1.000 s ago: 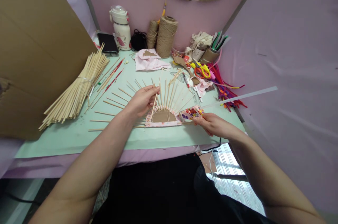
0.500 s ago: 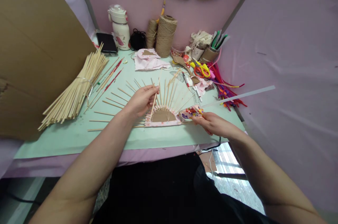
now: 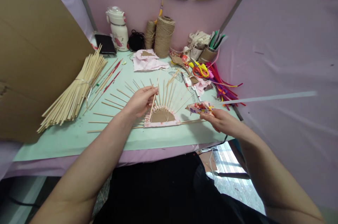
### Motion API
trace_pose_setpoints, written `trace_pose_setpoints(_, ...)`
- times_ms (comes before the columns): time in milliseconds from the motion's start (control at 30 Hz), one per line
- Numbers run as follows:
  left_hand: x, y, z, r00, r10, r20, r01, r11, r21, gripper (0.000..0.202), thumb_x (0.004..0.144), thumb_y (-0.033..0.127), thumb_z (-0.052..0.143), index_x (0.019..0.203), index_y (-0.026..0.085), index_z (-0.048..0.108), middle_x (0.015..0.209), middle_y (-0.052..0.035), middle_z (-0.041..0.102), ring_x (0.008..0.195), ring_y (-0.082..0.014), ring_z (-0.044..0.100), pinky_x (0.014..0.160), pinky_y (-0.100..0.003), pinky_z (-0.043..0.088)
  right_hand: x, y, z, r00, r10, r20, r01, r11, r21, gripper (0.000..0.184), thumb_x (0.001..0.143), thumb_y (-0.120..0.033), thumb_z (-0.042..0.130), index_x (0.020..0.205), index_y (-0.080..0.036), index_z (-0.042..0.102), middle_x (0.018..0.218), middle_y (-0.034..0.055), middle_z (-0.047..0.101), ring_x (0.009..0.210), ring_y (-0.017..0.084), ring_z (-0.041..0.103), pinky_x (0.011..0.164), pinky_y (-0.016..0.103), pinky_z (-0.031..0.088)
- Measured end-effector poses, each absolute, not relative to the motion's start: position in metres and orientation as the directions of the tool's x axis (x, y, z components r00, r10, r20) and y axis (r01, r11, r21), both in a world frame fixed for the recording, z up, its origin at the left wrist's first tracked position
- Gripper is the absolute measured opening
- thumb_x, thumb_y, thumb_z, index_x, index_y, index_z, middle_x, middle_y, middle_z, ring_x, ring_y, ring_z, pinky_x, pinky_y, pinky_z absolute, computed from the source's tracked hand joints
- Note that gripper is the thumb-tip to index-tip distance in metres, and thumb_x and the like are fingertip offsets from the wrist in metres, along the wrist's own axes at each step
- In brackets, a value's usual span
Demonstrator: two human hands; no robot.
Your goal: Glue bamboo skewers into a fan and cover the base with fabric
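Observation:
A half-round fan frame [image 3: 161, 115] of brown card with pink cloth edging lies on the green mat [image 3: 79, 136], thin bamboo ribs spreading out from it. My left hand [image 3: 139, 101] is closed in a pinch on one bamboo rib [image 3: 152, 103] that stands over the frame. My right hand [image 3: 223, 121] is closed on a flowered cloth strip [image 3: 200, 108], held a little above the mat to the right of the frame. A long pale strip [image 3: 269, 98] reaches out to the right from that cloth.
A tied bundle of bamboo sticks [image 3: 75, 92] lies at the left beside a cardboard sheet [image 3: 34, 51]. At the back stand a white bottle [image 3: 118, 28], twine spools [image 3: 162, 37], yellow-handled scissors [image 3: 198, 69], a pen cup [image 3: 210, 53] and pipe cleaners [image 3: 224, 88].
My right hand has lifted the flowered cloth strip and drawn it to the right, away from the frame. My left hand keeps its pinch on the rib.

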State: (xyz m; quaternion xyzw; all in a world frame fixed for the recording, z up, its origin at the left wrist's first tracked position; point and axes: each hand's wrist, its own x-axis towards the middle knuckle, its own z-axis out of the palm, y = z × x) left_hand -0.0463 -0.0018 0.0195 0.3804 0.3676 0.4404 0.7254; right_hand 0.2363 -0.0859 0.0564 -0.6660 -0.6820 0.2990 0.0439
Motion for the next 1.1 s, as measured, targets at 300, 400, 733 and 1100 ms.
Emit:
trace_pose_setpoints(300,-0.044,-0.002,0.019,0.345,0.914,-0.214,-0.347,0.336,0.876,0.025,0.084,0.023,0.065,0.064,0.014,0.053,0.047,0.0101,0.024,0.040,-0.0033,0.021,0.040,-0.015,0.021,0.335,-0.079,0.007,-0.033,0.999,0.007,0.999,0.033,0.004,0.044,0.091,-0.048,0.043,0.117,-0.018,0.061,0.107,0.0136,0.062,0.089,0.028,0.064,0.067,0.034,0.048)
trace_pose_setpoints(400,-0.044,-0.003,0.018,0.350,0.910,-0.224,-0.341,0.346,0.874,0.025,0.084,0.024,0.066,0.064,0.014,0.053,0.048,0.0101,0.024,0.040,-0.0033,0.021,0.039,-0.015,0.021,0.359,-0.075,-0.012,-0.011,0.999,-0.032,0.994,0.015,0.112,0.049,0.090,-0.042,0.043,0.130,-0.015,0.054,0.117,0.0163,0.059,0.095,0.030,0.064,0.067,0.036,0.050)
trace_pose_setpoints(733,-0.043,-0.008,0.008,0.521,0.812,-0.264,-0.088,0.358,0.929,0.035,0.073,0.039,0.078,0.064,0.017,0.052,0.047,0.0082,0.032,0.039,-0.0034,0.024,0.038,-0.017,0.016,0.295,-0.074,0.031,-0.314,0.834,0.454,0.925,0.376,-0.052,0.037,0.095,-0.028,0.047,0.130,-0.019,0.056,0.123,0.0176,0.061,0.116,0.032,0.055,0.098,0.050,0.046)
trace_pose_setpoints(1100,-0.045,-0.019,0.017,0.657,0.725,-0.205,0.065,0.217,0.974,0.035,0.074,0.044,0.075,0.065,0.017,0.053,0.052,0.0062,0.041,0.045,-0.0061,0.034,0.043,-0.019,0.023,0.166,-0.035,0.042,-0.784,0.498,0.370,0.530,0.848,-0.016,0.026,0.102,-0.022,0.039,0.098,-0.020,0.065,0.083,0.0065,0.069,0.080,0.019,0.059,0.078,0.034,0.044)
